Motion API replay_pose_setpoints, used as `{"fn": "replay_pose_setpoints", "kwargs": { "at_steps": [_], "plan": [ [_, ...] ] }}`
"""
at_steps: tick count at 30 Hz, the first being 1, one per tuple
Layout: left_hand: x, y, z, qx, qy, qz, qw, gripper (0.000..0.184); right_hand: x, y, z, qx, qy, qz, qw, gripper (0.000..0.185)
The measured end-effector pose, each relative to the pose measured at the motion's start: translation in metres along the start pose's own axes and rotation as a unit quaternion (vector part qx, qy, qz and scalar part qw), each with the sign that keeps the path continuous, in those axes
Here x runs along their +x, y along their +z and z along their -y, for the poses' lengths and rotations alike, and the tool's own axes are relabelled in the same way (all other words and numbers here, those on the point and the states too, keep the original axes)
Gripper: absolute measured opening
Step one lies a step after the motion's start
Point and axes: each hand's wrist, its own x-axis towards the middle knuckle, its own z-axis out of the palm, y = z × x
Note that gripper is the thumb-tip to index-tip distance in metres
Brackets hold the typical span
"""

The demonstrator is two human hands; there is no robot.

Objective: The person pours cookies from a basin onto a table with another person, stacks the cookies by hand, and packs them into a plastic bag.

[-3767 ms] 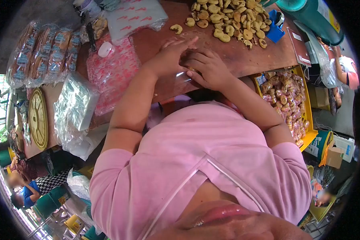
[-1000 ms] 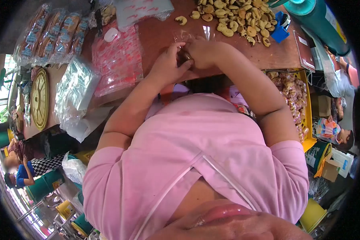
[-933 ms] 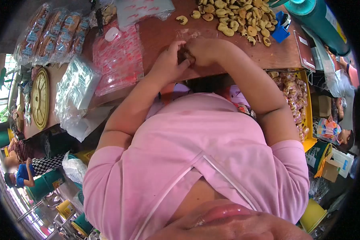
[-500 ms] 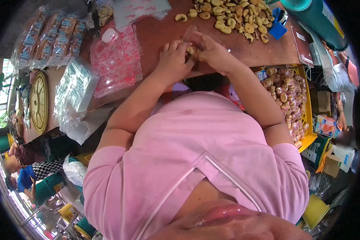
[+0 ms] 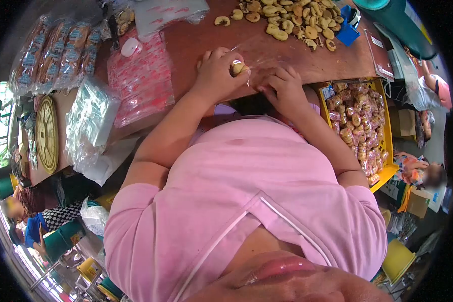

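Observation:
My left hand (image 5: 217, 73), above the table's near edge, has its fingers curled around a few small ring-shaped biscuits (image 5: 238, 68). Clear plastic film (image 5: 253, 75) shines beside them, stretching toward my right hand (image 5: 286, 89). That hand is closed, its thumb and fingers pinched at the film; the exact grip is partly hidden. Beyond both hands, a pile of loose golden-brown ring biscuits (image 5: 287, 20) lies on the brown table (image 5: 196, 40). Flat pink-and-clear printed plastic bags (image 5: 141, 83) lie to the left of my left hand.
At right stands a yellow crate (image 5: 386, 151) of wrapped biscuit packs (image 5: 360, 121). A blue object (image 5: 348, 34) sits beside the pile. Further left are bagged long packs (image 5: 55, 50), a clear plastic stack (image 5: 93, 113) and a gold oval clock-like object (image 5: 47, 135). Other people are at both sides.
My hands have moved apart from their earlier position together. The left keeps the biscuits, now more visible; the right has shifted right and toward me.

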Motion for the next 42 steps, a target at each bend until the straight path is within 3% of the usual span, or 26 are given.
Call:
{"fn": "replay_pose_setpoints", "kwargs": {
  "at_steps": [4, 7, 9, 16, 22, 25, 28, 34, 42],
  "plan": [
    [-0.002, -0.005, -0.005, -0.003, -0.005, -0.001, 1.0, 0.033, 0.014, -0.006, 0.002, -0.016, -0.015, 0.006, 1.0, 0.017],
    [-0.003, -0.008, -0.004, -0.018, 0.005, 0.011, 1.0, 0.034, 0.03, 0.009, -0.013, 0.031, -0.057, -0.048, 0.997, 0.015],
    [0.0, -0.007, 0.001, -0.005, 0.022, 0.023, 0.999, 0.036, 0.039, 0.017, -0.02, 0.069, -0.048, -0.011, 0.996, 0.013],
    [-0.001, -0.017, -0.009, 0.013, 0.045, 0.026, 0.999, 0.037, 0.052, 0.018, -0.026, 0.237, 0.073, 0.096, 0.964, 0.008],
    [0.009, 0.002, -0.001, 0.016, 0.053, -0.011, 0.998, 0.028, 0.073, 0.014, -0.03, 0.18, 0.075, 0.177, 0.965, 0.015],
    [0.011, 0.006, 0.006, 0.003, 0.053, 0.01, 0.999, 0.021, 0.076, 0.014, -0.026, 0.058, 0.077, 0.18, 0.979, 0.019],
    [0.011, 0.008, 0.01, -0.004, 0.059, 0.015, 0.998, 0.018, 0.061, 0.006, -0.002, -0.1, 0.074, -0.038, 0.992, 0.022],
    [0.011, 0.006, 0.012, -0.019, 0.043, 0.057, 0.997, 0.017, 0.017, -0.008, 0.011, -0.048, -0.028, 0.057, 0.997, 0.025],
    [0.01, 0.0, 0.006, -0.015, 0.102, 0.005, 0.995, 0.011, 0.011, -0.005, 0.004, -0.072, -0.123, 0.065, 0.988, 0.015]
  ]
}}
